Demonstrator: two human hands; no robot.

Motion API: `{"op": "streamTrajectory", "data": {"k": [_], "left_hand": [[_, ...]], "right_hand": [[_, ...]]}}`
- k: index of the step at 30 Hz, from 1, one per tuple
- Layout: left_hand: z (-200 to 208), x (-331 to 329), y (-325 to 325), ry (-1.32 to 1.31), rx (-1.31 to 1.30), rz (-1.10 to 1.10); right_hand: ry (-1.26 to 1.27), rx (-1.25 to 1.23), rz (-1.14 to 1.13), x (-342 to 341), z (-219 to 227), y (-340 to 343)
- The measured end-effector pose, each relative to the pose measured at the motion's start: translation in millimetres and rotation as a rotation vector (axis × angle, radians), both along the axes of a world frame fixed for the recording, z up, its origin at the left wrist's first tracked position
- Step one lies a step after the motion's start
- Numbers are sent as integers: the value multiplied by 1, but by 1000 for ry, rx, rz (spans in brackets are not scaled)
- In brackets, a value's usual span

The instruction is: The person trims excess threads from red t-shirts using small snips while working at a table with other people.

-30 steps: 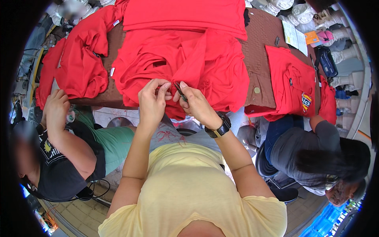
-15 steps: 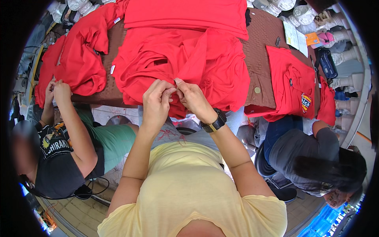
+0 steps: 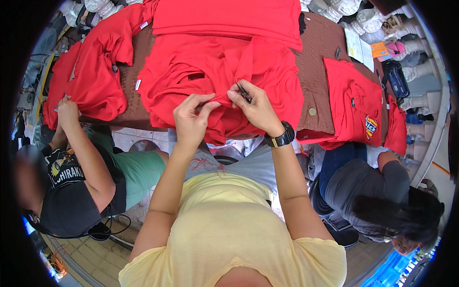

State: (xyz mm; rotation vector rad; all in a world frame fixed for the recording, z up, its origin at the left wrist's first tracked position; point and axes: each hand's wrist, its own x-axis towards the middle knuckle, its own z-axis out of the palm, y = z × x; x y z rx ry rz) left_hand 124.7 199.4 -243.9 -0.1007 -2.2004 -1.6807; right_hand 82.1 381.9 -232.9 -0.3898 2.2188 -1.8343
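Note:
A rumpled red shirt [image 3: 191,62] lies spread over the near edge of the table in front of me. My left hand [image 3: 193,115] is closed at its near part, fingers curled and pinching the red cloth; a thread there would be too small to make out. To the right of it, my right hand [image 3: 256,107] is closed around small dark thread snips [image 3: 244,92], with thumb and forefinger together above the cloth. The snips' blades point up and away from me, and part of them is hidden by the fingers.
A stack of red cloth [image 3: 229,19] lies beyond the shirt on the brown-covered table [image 3: 313,62]. On the left a person's hand [image 3: 68,112] works on another red garment [image 3: 98,81]. To the right lie a red shirt [image 3: 351,95], an open booklet [image 3: 358,50] and a dark pouch [image 3: 397,79].
My hands have moved apart. The right hand has shifted right and up, and the snips now show in it. My left hand's fingers have loosened slightly near the same spot.

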Motion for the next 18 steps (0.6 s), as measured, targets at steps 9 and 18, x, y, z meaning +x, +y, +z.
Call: {"op": "streamTrajectory", "data": {"k": [9, 18], "left_hand": [[12, 5, 5, -117, -90, -52], [-8, -1, 1, -296, 111, -48]], "right_hand": [[18, -159, -93, 5, -22, -6], [113, -101, -145, 13, -20, -2]]}}
